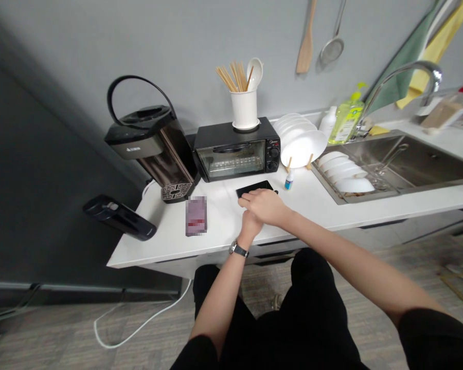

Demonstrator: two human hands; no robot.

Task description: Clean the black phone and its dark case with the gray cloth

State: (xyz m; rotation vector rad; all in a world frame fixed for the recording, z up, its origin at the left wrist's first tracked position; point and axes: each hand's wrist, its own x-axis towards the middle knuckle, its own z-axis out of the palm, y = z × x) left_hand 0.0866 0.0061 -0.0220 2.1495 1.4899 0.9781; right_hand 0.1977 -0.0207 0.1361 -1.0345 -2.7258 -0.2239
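Two bare hands overlap above the white, smooth-topped desk (165, 239), the right hand (268, 206) lying across the left hand (251, 223). One thin, black, rectangular slab (256, 186) lies flat on it just beyond them, its top plain and dark; one small white bottle with a blue label (289, 180) stands near its right end. The hands hide the slab's near side; whether either grip is wide, narrow or holding anything, I cannot tell.
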